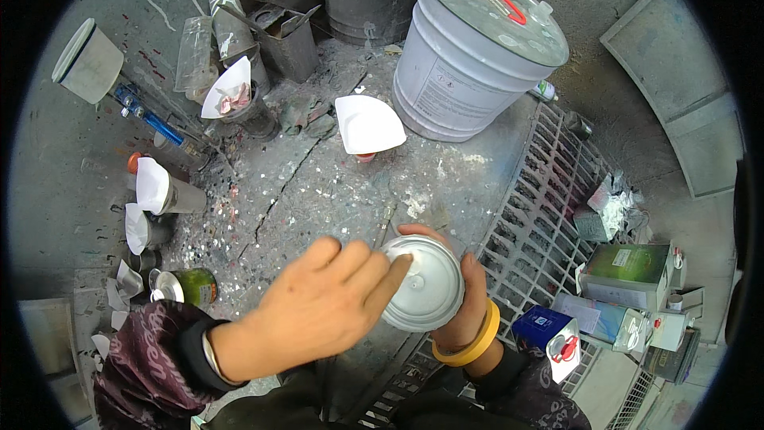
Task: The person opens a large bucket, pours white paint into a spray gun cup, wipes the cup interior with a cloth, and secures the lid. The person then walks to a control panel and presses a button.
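Note:
My right hand (469,299) is wrapped round the side of a round whitish lidded cup (426,295) in front of me. The cup's lid faces up and has a small raised nub at its middle. From the left, my left hand (322,295) reaches over it, its index finger stretched onto the lid and the other fingers curled. A small white patch (415,261) shows at that fingertip; I cannot tell whether it is paint or a held scrap. The left thumb is hidden. A yellow ring (476,342) circles my right wrist.
A large white pail (469,64) stands at the back, beside a white paper funnel (370,126). Leftward are a spray gun (143,107) with its cup and several paper-topped cups (171,189). Metal grating (529,215), a blue can (545,334) and a green can (629,271) lie rightward.

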A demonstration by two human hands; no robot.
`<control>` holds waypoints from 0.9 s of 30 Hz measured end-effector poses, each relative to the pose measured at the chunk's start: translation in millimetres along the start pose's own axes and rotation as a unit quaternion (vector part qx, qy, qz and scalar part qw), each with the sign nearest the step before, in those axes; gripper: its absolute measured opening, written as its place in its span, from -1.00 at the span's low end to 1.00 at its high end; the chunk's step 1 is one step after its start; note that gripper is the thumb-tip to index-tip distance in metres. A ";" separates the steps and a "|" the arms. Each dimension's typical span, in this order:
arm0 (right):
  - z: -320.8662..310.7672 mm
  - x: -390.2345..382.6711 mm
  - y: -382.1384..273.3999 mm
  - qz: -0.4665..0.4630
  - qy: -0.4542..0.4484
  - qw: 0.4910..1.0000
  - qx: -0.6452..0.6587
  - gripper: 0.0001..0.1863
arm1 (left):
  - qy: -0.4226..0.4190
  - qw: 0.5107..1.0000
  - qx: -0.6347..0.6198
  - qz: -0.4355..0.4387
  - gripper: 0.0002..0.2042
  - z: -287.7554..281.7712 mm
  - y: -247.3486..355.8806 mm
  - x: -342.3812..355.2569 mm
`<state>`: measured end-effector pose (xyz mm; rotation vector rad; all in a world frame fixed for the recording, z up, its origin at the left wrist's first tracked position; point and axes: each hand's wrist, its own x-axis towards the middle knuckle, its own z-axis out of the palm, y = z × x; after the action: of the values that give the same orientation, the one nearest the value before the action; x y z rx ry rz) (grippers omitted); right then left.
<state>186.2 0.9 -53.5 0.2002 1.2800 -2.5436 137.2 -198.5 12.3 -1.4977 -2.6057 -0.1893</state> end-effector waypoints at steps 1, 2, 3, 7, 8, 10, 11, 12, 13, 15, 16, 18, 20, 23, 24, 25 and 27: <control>-2.1 -0.1 0.6 -0.018 -0.009 1.000 -0.014 -0.15 | -0.007 1.000 0.017 0.009 -0.50 1.3 4.6 -3.6; -3.7 -0.4 2.2 -0.030 -0.007 0.999 -0.045 -0.15 | -0.014 0.999 0.035 0.016 -0.50 2.3 8.5 -7.3; -5.0 -0.7 4.4 -0.042 -0.007 0.997 -0.060 -0.14 | -0.022 0.998 0.053 0.023 -0.49 3.6 11.3 -10.0; -11.3 -0.6 11.3 -0.108 -0.004 0.980 -0.165 -0.09 | -0.034 0.998 -0.061 -0.001 -0.62 12.9 15.1 -9.8; -12.9 -0.7 12.1 -0.125 -0.005 0.976 -0.181 -0.08 | -0.010 0.991 -0.129 -0.022 -0.65 16.4 15.2 -7.4; -15.0 -1.3 13.2 -0.156 -0.004 0.973 -0.169 -0.07 | 0.012 0.960 -0.271 -0.070 -0.70 23.8 16.2 -2.7; -15.8 -1.6 14.0 -0.175 0.000 0.969 -0.176 -0.07 | 0.023 0.932 -0.346 -0.101 -0.72 26.8 18.0 -2.0; -16.1 -1.0 15.5 -0.193 0.004 0.963 -0.186 -0.06 | 0.019 0.895 -0.423 -0.137 -0.74 30.5 19.8 -1.0; -16.4 -1.2 16.8 -0.208 0.009 0.958 -0.198 -0.06 | 0.002 0.845 -0.506 -0.169 -0.77 34.0 22.7 -0.6; -15.1 0.3 21.6 -0.243 0.022 0.945 -0.220 -0.05 | -0.026 0.796 -0.545 -0.260 -0.81 40.5 26.7 -0.4; -13.6 1.5 24.2 -0.256 0.030 0.938 -0.232 -0.05 | -0.043 0.777 -0.550 -0.303 -0.83 43.0 29.1 -0.1; -10.2 2.8 26.9 -0.262 0.038 0.941 -0.209 -0.04 | 0.029 0.807 -0.512 -0.293 -0.84 46.2 33.3 0.9; -6.9 2.3 26.8 -0.247 0.032 0.950 -0.188 -0.04 | 0.091 0.840 -0.453 -0.286 -0.83 48.5 33.9 2.1; -2.0 0.0 24.0 -0.215 0.033 0.962 -0.164 -0.04 | 0.148 0.893 -0.344 -0.249 -0.82 52.5 26.7 3.3; -0.7 -1.0 22.6 -0.201 0.037 0.967 -0.154 -0.04 | 0.157 0.916 -0.295 -0.221 -0.81 54.4 20.7 3.4; 0.6 -1.8 21.5 -0.194 0.046 0.969 -0.146 -0.03 | 0.156 0.936 -0.244 -0.200 -0.81 56.5 14.5 3.5; 2.3 -3.0 19.5 -0.171 0.064 0.976 -0.120 -0.03 | 0.152 0.955 -0.218 -0.130 -0.84 59.3 6.0 3.3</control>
<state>195.1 -11.4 -66.2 0.0995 1.7944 -2.6532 137.8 -182.5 -45.2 -1.0974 -2.5933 -0.9961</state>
